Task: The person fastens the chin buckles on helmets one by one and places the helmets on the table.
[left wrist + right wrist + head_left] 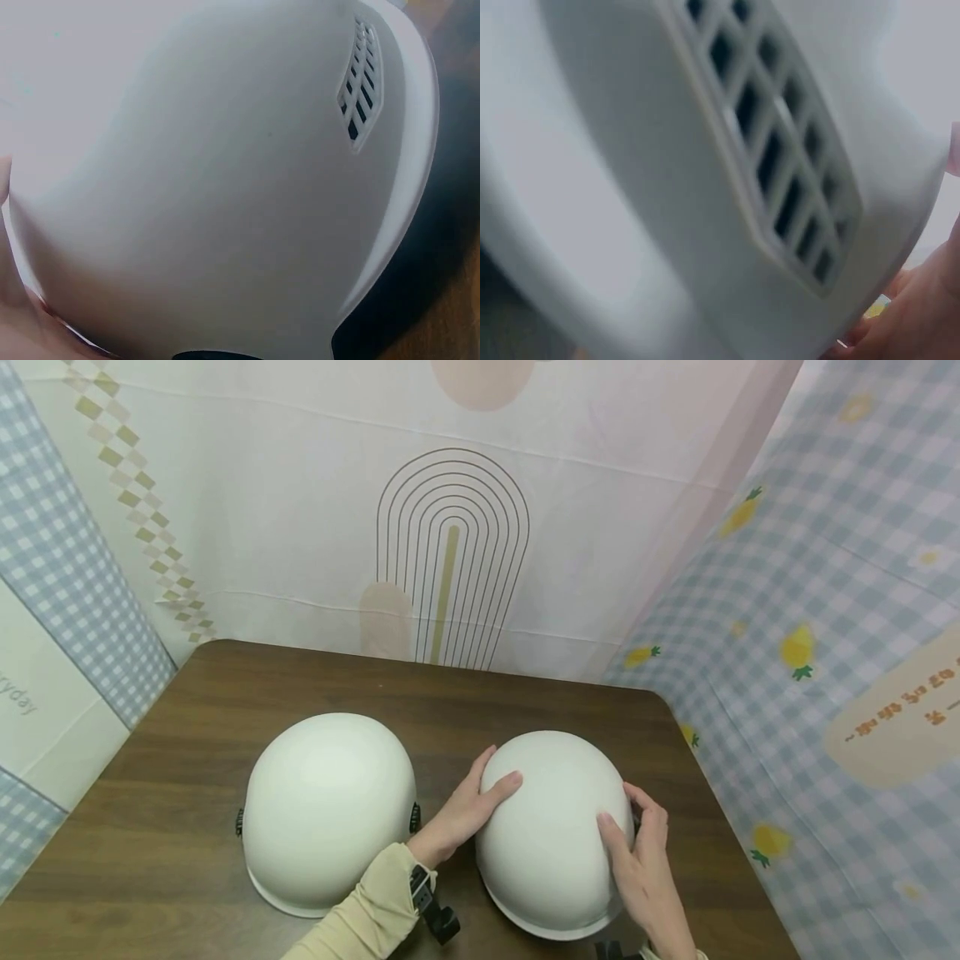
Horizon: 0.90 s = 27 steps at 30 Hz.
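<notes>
Both hands hold a smooth white helmet [551,843] at the right of the table. On its left side is the left hand [468,806], the thumb lying on the shell and the fingers reaching round the far side. The right hand [641,868] grips the opposite side, thumb on the shell and fingers at the edge. Slotted vents [361,82] and a flared rim show in the left wrist view. The right wrist view has another vent grille [772,150] up close. Whether the helmet touches the table cannot be told.
A second white helmet [330,810] sits on the left, dome up, with black fittings [415,817] at its sides; the left forearm passes close by it. The brown wooden table [450,693] ends at a patterned cloth [300,527] behind, with checked cloth [825,568] at the right.
</notes>
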Each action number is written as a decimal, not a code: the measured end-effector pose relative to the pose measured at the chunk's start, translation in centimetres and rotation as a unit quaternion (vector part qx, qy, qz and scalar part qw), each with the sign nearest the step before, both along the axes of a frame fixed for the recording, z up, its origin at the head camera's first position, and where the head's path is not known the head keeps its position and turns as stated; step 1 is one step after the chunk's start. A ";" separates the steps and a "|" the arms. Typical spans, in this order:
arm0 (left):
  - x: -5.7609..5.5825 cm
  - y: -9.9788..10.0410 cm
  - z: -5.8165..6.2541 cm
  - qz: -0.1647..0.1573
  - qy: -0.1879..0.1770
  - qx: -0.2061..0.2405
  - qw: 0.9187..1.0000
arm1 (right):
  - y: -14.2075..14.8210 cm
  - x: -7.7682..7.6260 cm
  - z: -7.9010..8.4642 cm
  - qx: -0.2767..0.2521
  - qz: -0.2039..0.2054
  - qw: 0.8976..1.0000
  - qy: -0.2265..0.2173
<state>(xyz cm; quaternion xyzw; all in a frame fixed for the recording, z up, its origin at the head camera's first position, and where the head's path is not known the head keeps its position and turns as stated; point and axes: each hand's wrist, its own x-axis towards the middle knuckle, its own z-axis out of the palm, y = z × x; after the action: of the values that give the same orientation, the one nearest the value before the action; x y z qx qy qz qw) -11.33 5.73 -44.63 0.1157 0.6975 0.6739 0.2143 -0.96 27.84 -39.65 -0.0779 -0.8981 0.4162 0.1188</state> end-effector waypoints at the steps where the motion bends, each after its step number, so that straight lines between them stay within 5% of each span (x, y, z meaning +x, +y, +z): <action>1: 0.0 0.0 0.0 -0.001 0.001 0.000 1.000 | 0.0 0.0 -0.1 0.001 0.001 1.000 0.001; 27: 0.2 0.1 0.0 -0.008 0.006 -0.016 1.000 | 0.6 -0.3 -1.3 -0.004 0.003 1.000 -0.002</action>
<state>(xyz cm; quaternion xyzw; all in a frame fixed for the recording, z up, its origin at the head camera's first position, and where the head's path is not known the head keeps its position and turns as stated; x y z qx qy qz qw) -11.16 5.79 -44.58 0.1222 0.7089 0.6598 0.2172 -1.31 28.41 -40.93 -0.0766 -0.8966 0.4204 0.1158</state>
